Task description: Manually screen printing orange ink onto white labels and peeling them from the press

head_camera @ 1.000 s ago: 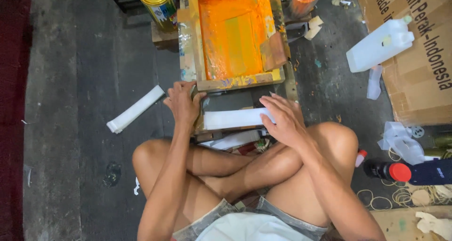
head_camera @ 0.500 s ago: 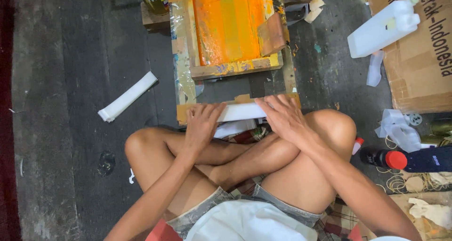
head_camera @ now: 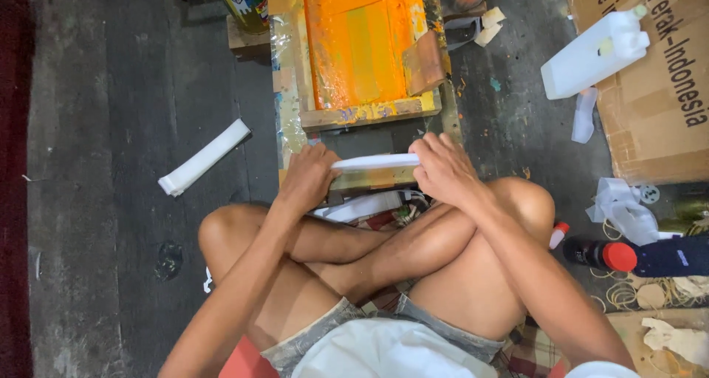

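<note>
Holding the white strip (head_camera: 375, 161) level, you have it flat across the wooden base (head_camera: 369, 178) just below the orange-inked screen frame (head_camera: 362, 49), above your crossed legs. Your left hand (head_camera: 309, 177) pinches its left end with fingers curled over the edge; your right hand (head_camera: 442, 169) presses the right end, fingers bent down on it. Keep both ends even and the strip square to the frame's lower rail, judging by how close it lies. More white strips (head_camera: 362, 206) sit beneath; another white strip (head_camera: 204, 157) lies apart on the floor (head_camera: 111, 127) to your left.
</note>
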